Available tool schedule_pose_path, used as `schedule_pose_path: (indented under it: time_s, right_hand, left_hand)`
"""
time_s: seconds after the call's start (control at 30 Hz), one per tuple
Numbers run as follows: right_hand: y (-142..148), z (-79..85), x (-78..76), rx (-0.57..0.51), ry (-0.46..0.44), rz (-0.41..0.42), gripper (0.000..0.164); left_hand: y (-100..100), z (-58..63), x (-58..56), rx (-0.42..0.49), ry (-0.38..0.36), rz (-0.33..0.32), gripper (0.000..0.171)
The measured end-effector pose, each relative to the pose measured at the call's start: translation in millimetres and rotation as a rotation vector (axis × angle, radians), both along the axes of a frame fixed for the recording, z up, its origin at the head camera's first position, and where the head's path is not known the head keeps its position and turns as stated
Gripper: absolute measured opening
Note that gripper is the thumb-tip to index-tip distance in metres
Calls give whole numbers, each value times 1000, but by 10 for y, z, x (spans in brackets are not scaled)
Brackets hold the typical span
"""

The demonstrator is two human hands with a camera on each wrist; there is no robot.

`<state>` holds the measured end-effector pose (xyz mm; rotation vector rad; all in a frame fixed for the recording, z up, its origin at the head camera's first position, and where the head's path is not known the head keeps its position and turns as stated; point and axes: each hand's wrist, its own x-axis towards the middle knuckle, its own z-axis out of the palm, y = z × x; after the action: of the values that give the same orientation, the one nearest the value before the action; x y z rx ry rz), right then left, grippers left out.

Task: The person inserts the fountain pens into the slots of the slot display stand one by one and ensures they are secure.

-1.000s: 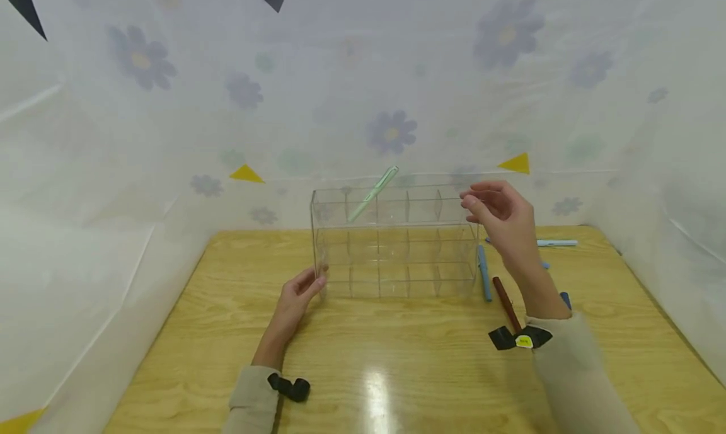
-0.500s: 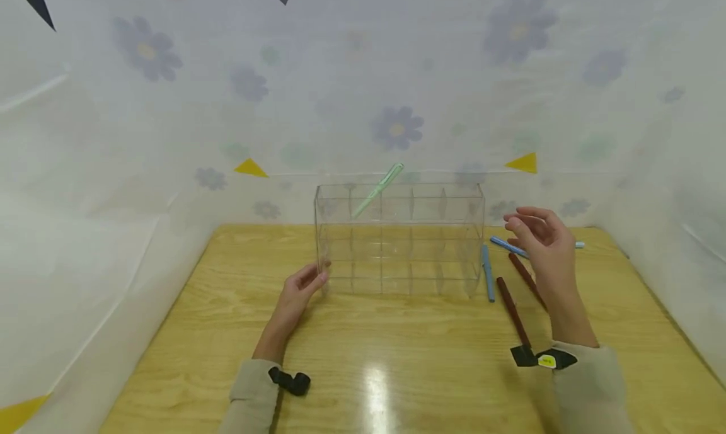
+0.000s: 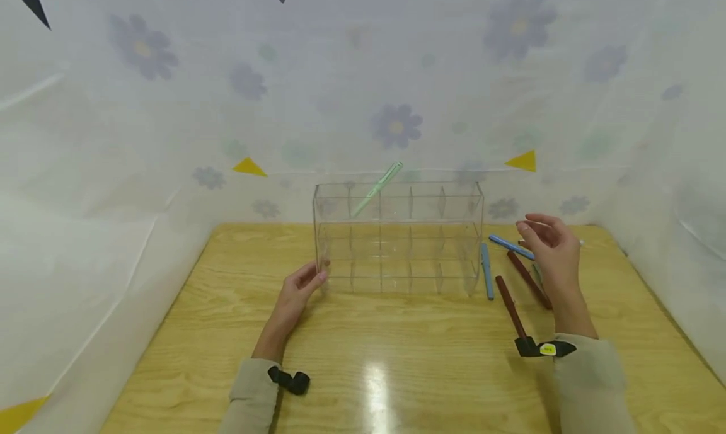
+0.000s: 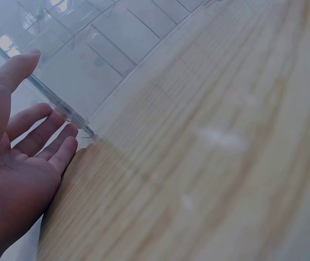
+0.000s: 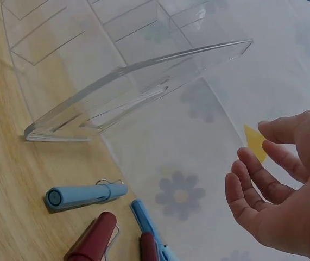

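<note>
A clear acrylic organizer (image 3: 395,248) with rows of compartments stands upright on the table. Tilted in its top row is a light green pen (image 3: 377,189), its upper end sticking out. My left hand (image 3: 296,290) rests against the organizer's lower left side; in the left wrist view its fingers are nearly straight at the edge, the thumb spread apart. To the right of the organizer, my right hand (image 3: 551,257) hovers above the pens with loosely bent fingers, holding nothing. Below it lie a light blue pen (image 5: 87,196), a blue pen (image 3: 510,246) and two dark red pens (image 3: 510,305).
The wooden table (image 3: 363,352) runs up to a flower-patterned white sheet (image 3: 317,106), which also encloses both sides. Partly hidden behind my right hand is a greenish pen (image 3: 536,273). Yellow triangles (image 3: 250,167) mark the back sheet.
My right hand has moved from the organizer's upper right corner to the right and down, over the pens. The left hand stays at the organizer's side, and the green pen stays in the top row.
</note>
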<state>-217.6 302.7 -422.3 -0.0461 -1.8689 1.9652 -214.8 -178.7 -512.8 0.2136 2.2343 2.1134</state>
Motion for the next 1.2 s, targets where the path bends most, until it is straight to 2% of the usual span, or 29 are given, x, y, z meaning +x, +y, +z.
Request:
schedule_pose_path:
  time_s: [0.13, 0.23, 0.5, 0.73, 0.9, 1.1, 1.2]
  right_hand:
    - [57, -92, -52, -12, -34, 9, 25]
    - [116, -150, -126, 44, -60, 33, 27]
    - [283, -310, -329, 391, -164, 27, 29]
    - [367, -394, -462, 570, -191, 59, 40]
    - [387, -449, -514, 628, -233, 92, 42]
    - [427, -562, -585, 710, -332, 74, 40]
    - [438, -615, -606, 746, -350, 69, 38]
  left_hand:
    - [28, -10, -21, -14, 11, -5, 48]
    - [47, -15, -26, -17, 19, -1, 48]
    - [31, -43, -6, -15, 4, 4, 46]
    - [9, -19, -14, -22, 16, 0, 46]
    - [-10, -3, -6, -11, 13, -9, 47]
    - [-23, 6, -6, -5, 6, -14, 48]
    - [-26, 8, -4, -5, 4, -13, 48]
